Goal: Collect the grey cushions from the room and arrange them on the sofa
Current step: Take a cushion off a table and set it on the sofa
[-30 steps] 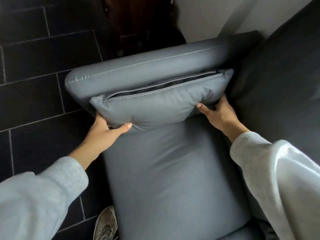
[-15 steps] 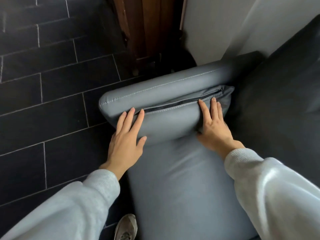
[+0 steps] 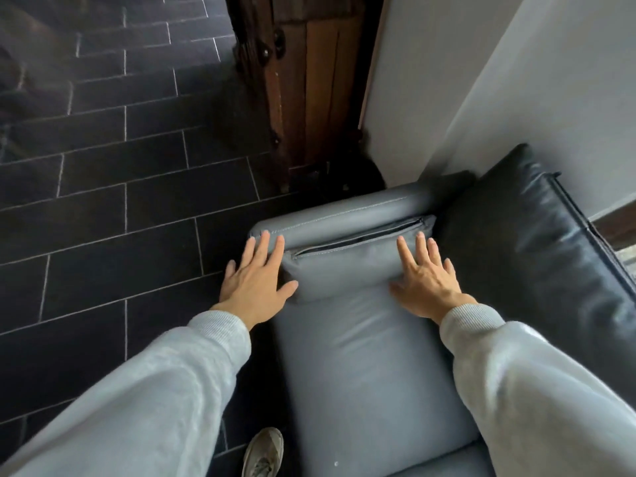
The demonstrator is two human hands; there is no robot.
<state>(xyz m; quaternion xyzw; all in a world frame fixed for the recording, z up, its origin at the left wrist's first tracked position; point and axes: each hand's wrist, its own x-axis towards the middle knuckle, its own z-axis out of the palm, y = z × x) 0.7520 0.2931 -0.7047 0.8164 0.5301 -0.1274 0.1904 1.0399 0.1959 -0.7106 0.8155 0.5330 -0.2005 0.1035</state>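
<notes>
A grey cushion (image 3: 340, 259) with a dark zip along its top edge stands on the grey sofa seat (image 3: 364, 366), leaning against the sofa's armrest (image 3: 337, 215). My left hand (image 3: 256, 280) lies flat with straight fingers at the cushion's left end, fingertips on the armrest. My right hand (image 3: 425, 280) presses flat on the cushion's right end, fingers spread and straight. Neither hand grips anything.
A black leather back cushion (image 3: 537, 253) fills the sofa's right side against a white wall (image 3: 516, 80). A dark wooden door (image 3: 309, 87) stands beyond the armrest. Dark tiled floor (image 3: 120, 201) lies to the left, with my shoe (image 3: 263, 454) beside the sofa.
My hands let go of the cushion's lower corners and now lie flat against it. The cushion settled against the armrest. The view pulled back and upward.
</notes>
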